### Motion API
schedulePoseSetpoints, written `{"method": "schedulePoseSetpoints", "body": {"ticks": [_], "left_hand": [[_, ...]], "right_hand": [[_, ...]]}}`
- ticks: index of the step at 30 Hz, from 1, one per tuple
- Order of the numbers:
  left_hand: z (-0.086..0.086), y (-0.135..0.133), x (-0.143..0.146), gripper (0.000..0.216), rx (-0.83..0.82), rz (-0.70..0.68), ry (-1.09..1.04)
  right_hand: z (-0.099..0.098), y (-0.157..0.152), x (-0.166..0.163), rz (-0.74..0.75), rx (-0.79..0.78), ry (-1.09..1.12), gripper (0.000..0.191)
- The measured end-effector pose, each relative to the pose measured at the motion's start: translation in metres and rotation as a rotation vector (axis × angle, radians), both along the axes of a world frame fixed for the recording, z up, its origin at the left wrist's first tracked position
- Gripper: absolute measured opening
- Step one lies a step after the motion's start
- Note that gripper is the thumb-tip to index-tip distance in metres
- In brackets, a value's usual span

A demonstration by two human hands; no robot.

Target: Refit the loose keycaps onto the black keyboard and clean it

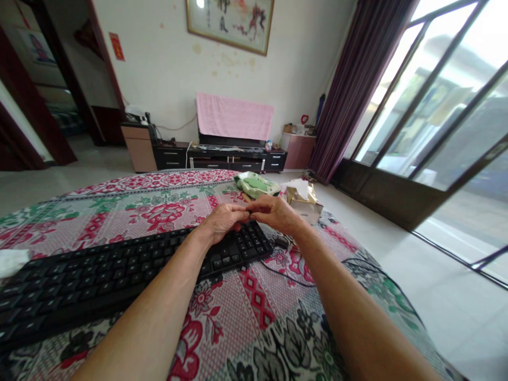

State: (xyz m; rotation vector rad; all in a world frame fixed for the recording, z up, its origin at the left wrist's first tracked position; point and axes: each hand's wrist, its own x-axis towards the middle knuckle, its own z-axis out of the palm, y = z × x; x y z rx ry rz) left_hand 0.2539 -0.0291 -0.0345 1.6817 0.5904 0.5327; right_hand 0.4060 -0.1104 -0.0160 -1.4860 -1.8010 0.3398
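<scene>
A black keyboard lies across the table, its number pad at the right end. Above that end, my left hand and my right hand meet fingertip to fingertip. Between them is a small dark piece, too small to name, and both hands have their fingers closed on it. A thin black cable runs on the cloth below my right forearm, near a small black plug-like piece.
A flowered cloth covers the table. Behind my hands are a green and white packet and an opened tissue box. White tissue lies at the left. A low cabinet stands by the wall; glass doors are at the right.
</scene>
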Motion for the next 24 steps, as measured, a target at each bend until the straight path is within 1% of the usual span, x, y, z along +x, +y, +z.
{"method": "schedulePoseSetpoints", "body": {"ticks": [3,5,7,10,13,17,24], "left_hand": [[0.003,-0.002,0.0,0.025,0.04,0.029,0.029],[0.004,-0.003,0.001,0.029,0.138,0.114,0.064],[0.003,-0.003,0.001,0.03,0.257,0.202,0.086],[-0.001,-0.001,0.003,0.027,0.382,0.271,0.106],[-0.003,0.0,0.004,0.026,0.449,0.302,0.137],[-0.005,0.0,0.006,0.022,0.519,0.299,0.163],[-0.008,-0.001,0.008,0.022,0.591,0.287,0.198]], "right_hand": [[0.003,-0.002,0.003,-0.032,0.007,-0.026,0.021],[0.003,-0.002,0.007,-0.06,-0.019,-0.063,0.02],[-0.001,-0.001,0.012,-0.07,-0.083,-0.1,0.019],[-0.01,0.002,0.018,-0.029,-0.161,-0.152,0.02],[-0.016,0.005,0.02,0.018,-0.165,-0.21,0.024],[-0.016,0.008,0.02,0.04,-0.135,-0.275,0.027],[-0.016,0.007,0.02,0.056,-0.179,-0.252,0.03]]}}
